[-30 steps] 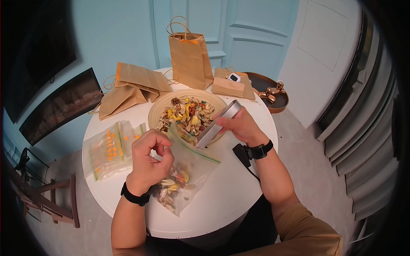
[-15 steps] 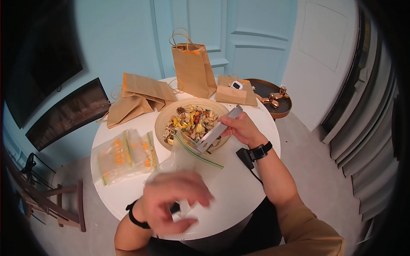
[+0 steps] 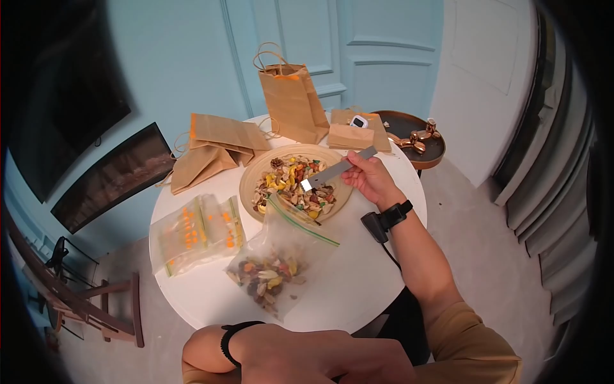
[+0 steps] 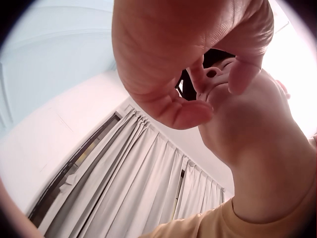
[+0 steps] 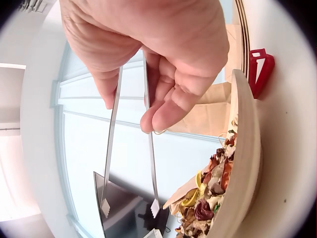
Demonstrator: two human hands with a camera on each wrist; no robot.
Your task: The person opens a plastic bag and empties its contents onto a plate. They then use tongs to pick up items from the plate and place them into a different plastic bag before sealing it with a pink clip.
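Right hand [image 3: 372, 182]: grips metal tongs [image 3: 331, 173], tips parted above dried pieces [image 3: 281, 182] in the bowl [image 3: 247, 185]. Left hand [image 4: 173, 54]: relaxed, empty, raised near the face. Zip bag [image 3: 272, 272]: bodyward of the right hand, mouth unheld; it could sag closed, deflecting dropped pieces.

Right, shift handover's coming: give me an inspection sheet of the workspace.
Surface: round white table, tiny dark specks
Job's things: shallow pale wooden bowl of dried potpourri; part-filled clear plastic bag with green seal at the bowl's rim
Clutter: brown paper bags, flat clear plastic bags with orange marks, small white device
Grip: right hand pinches silver metal tongs; left hand near face, holding nothing visible
Cables: thin black cable from right wrist
Surroundings: light-blue wall, grey curtains
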